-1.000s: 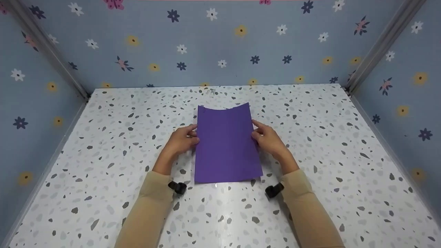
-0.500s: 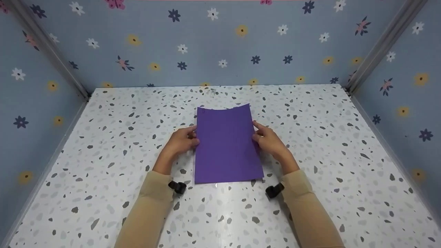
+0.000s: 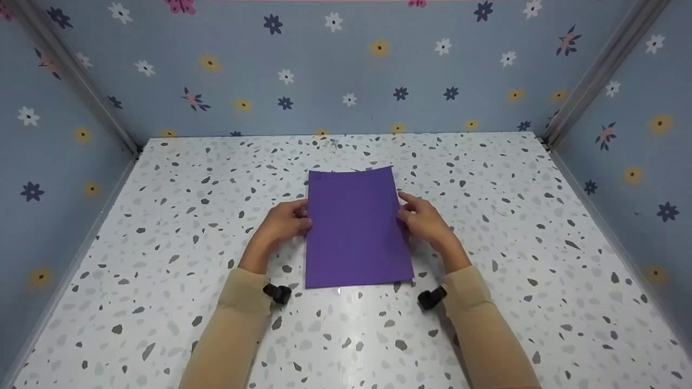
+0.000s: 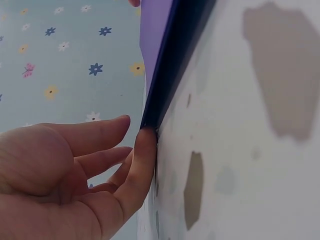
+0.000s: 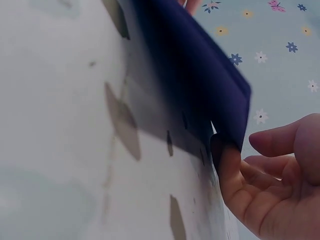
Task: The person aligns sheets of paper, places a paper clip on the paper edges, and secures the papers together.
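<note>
A purple sheet of paper [image 3: 354, 229] lies in the middle of the tabletop, with a small dark mark near its far left corner. Its far right corner lifts a little, and the right wrist view shows a gap and shadow under the sheet. My left hand [image 3: 284, 220] is at the left edge; in the left wrist view one fingertip [image 4: 146, 137] touches the edge, while the thumb stands apart. At the right edge is my right hand [image 3: 424, 219], a finger [image 5: 230, 162] reaching under the sheet and the thumb off it.
The white tabletop [image 3: 162, 259] carries grey speckles. Blue flowered panels [image 3: 324, 59] enclose the back and both sides, joined by grey corner posts. Each wrist bears a small black camera [image 3: 281, 294].
The sheet's far edge has sunk lower and flattened, its curve now shallower. Both hands have shifted slightly outward, so their thumbs overlap the sheet less.
</note>
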A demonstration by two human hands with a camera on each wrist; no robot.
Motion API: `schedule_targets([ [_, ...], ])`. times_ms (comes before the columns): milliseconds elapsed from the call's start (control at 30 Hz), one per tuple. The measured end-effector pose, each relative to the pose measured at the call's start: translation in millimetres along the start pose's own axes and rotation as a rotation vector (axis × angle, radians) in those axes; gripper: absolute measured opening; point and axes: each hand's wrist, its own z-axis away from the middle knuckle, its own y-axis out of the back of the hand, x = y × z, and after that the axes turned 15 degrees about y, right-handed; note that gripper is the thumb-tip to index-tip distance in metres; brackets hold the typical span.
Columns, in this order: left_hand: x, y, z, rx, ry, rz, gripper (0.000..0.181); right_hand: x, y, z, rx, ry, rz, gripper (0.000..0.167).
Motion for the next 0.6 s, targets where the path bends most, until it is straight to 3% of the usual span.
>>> schedule_targets([
  [200, -0.1, 0.5, -0.5, 0.016, -0.014, -0.018, 0.066, 0.9, 1.4, -0.3, 0.013, -0.015, 0.002, 0.062],
  [600, 0.4, 3.8, 1.9, -0.019, 0.009, -0.001, 0.067, 0.4, 3.5, 1.5, 0.026, -0.018, -0.032, 0.063],
])
